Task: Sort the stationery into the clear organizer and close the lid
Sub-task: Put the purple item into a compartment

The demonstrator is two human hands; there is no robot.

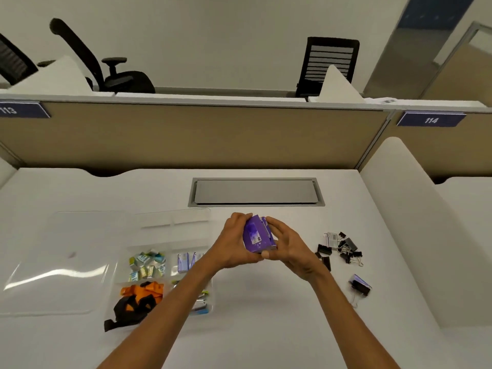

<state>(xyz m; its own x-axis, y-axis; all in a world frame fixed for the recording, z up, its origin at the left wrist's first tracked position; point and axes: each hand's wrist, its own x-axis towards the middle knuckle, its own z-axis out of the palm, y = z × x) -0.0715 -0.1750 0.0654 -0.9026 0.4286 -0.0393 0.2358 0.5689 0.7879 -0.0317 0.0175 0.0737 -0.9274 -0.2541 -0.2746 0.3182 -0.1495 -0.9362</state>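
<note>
White desk [266,302] runs up to a tan cubicle partition [186,134], with a grey cable hatch [255,191] set in just beyond the hands. Both hands meet above the desk: the left hand [234,242] and right hand [286,246] are clasped around a stack of small purple boxes [257,235], fingers pressing from either side. Left of the hands sits the clear organizer [162,265], its lid [61,265] swung open flat further left. Its compartments hold small green-and-blue packets [147,265], more purple boxes [186,262] and orange-and-black pieces [138,299]. Right of the hands lies a pile of black binder clips [342,249], and nearer, one more purple box [360,284] beside a clip.
</note>
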